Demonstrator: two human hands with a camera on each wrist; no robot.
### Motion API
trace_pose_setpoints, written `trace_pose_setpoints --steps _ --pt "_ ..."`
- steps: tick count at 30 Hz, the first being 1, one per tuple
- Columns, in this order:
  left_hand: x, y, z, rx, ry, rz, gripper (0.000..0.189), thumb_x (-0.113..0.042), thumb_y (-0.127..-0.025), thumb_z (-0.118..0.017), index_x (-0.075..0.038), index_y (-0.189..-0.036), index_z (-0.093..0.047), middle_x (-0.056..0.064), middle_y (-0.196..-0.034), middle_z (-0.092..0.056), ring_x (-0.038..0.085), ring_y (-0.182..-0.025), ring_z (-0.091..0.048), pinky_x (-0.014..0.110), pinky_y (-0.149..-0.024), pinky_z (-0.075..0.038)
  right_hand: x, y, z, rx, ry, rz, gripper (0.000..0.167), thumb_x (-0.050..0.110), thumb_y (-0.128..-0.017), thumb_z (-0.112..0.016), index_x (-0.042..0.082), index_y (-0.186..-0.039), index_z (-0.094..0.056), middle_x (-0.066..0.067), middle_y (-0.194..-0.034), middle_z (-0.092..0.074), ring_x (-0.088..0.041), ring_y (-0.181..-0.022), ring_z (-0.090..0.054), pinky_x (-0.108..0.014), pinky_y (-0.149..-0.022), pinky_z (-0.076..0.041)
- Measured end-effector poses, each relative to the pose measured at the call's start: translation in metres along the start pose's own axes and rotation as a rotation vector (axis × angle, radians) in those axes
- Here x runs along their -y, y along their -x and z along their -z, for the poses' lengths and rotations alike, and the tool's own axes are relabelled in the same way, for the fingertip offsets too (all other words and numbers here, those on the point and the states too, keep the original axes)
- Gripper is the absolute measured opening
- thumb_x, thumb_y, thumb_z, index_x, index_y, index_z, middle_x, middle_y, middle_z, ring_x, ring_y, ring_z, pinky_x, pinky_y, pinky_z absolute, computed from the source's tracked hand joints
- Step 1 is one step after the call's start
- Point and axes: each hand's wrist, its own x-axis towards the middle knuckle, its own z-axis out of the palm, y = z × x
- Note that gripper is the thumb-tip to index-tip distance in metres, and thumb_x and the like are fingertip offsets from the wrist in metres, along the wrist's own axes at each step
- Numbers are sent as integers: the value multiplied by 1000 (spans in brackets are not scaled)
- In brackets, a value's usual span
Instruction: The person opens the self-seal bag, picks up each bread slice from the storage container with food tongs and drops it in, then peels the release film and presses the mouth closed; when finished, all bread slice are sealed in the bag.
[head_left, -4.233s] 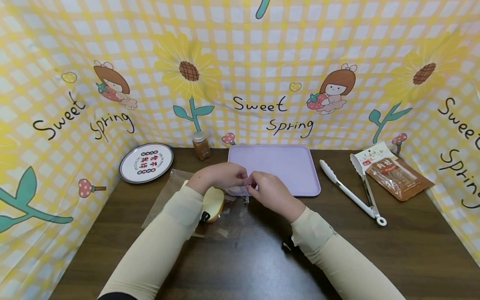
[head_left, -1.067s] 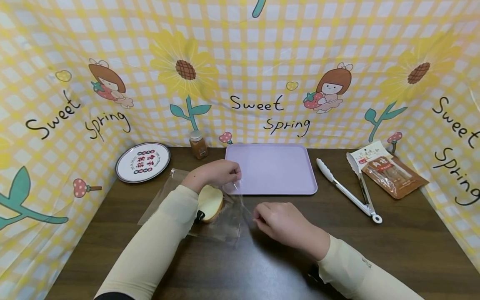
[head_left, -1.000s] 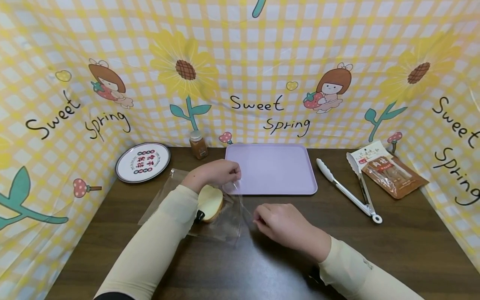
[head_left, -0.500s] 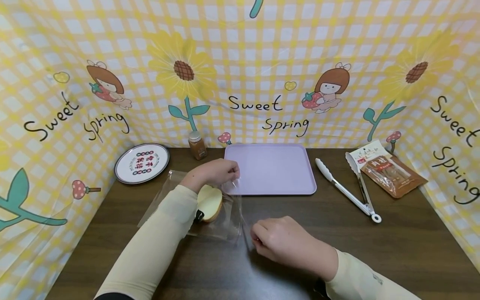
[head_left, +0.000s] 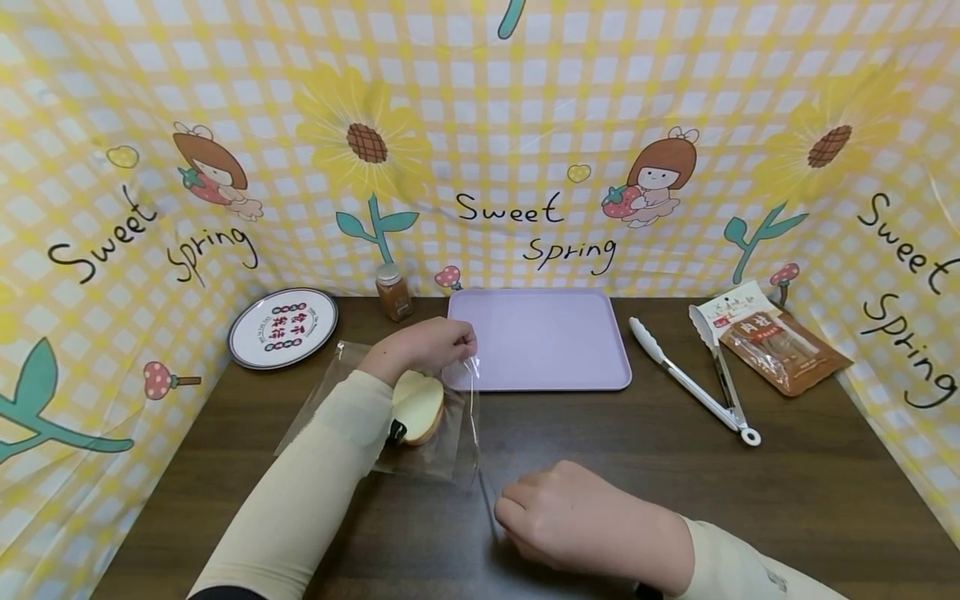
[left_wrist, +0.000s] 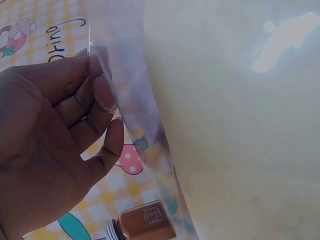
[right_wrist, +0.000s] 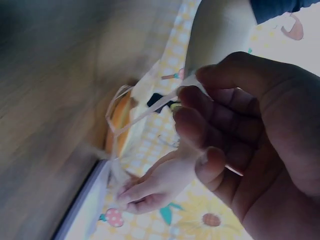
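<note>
A pale bread slice (head_left: pixel 418 407) with a golden crust lies inside a clear plastic bag (head_left: pixel 435 462) on the dark table. My left hand (head_left: pixel 433 345) pinches the upper right corner of the bag, near the tray. My right hand (head_left: pixel 573 518) is nearer the front edge, its thumb and forefinger pinching the end of a thin clear plastic strip (right_wrist: pixel 145 114). The strip runs from the right fingers back to the bag's right edge. Up close in the left wrist view, the bread (left_wrist: pixel 240 130) shows glare from the plastic over it.
Behind the hands lies a lilac tray (head_left: pixel 543 337). White-tipped tongs (head_left: pixel 686 379) stand spread to its right, beside a brown food packet (head_left: pixel 783 342). At the back left are a spice jar (head_left: pixel 393 292) and a round printed plate (head_left: pixel 283 329). Patterned cloth (head_left: pixel 510 108) walls surround the table.
From beside the left hand, my right hand has drawn down toward the front of the table, and the strip now stretches between it and the bag. The left hand has stayed nearly still.
</note>
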Motion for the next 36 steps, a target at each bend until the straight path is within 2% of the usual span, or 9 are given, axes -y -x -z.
trace_pose_setpoints --steps 6,13,17,22,26,31,36 --pt "1 -1 1 1 2 2 23 -21 -114 -49 -11 -116 -70 5 -108 -71 17 -90 -60 28 -73 -50 11 -3 14 48 -10 65 25 21 -83 -78 23 -73 -54 14 -64 -51 -2 -54 -51 -18 -44 -36" --pt "2 0 0 0 6 2 23 -21 -115 -49 -11 -116 -69 5 -108 -72 17 -90 -60 27 -72 -50 17 -6 24 111 41 130 20 24 -86 -76 23 -78 -57 15 -67 -53 -1 -56 -53 -18 -47 -39" --pt "0 1 1 -2 7 -1 22 -19 -114 -49 -11 -116 -69 6 -108 -72 17 -90 -60 27 -73 -49 21 -7 29 144 9 144 20 29 -91 -74 25 -79 -58 15 -69 -53 1 -59 -53 -15 -50 -39" --pt "0 1 1 -11 -9 1 21 -17 -113 -49 -10 -115 -69 6 -107 -71 17 -90 -60 27 -73 -48 25 -7 34 120 -28 169 23 34 -96 -71 27 -79 -57 18 -69 -51 4 -60 -50 -10 -52 -33" --pt "2 0 0 -12 -6 13 21 -18 -113 -48 -11 -116 -69 6 -110 -72 18 -92 -61 28 -75 -50 28 -6 37 108 -77 176 21 37 -99 -69 28 -84 -57 19 -72 -51 6 -62 -47 -7 -54 -26" --pt "2 1 0 -9 -3 23 23 -18 -114 -47 -12 -118 -68 6 -114 -74 19 -95 -62 30 -79 -51 32 -4 40 54 -73 179 15 35 -93 -74 29 -90 -61 19 -74 -50 6 -64 -44 -6 -57 -26" --pt "3 2 0 -12 -3 22 22 -18 -113 -47 -12 -118 -68 5 -113 -74 18 -94 -62 30 -79 -51 32 -1 41 26 -100 165 17 33 -86 -79 28 -91 -64 18 -73 -52 4 -60 -41 -6 -57 -25"
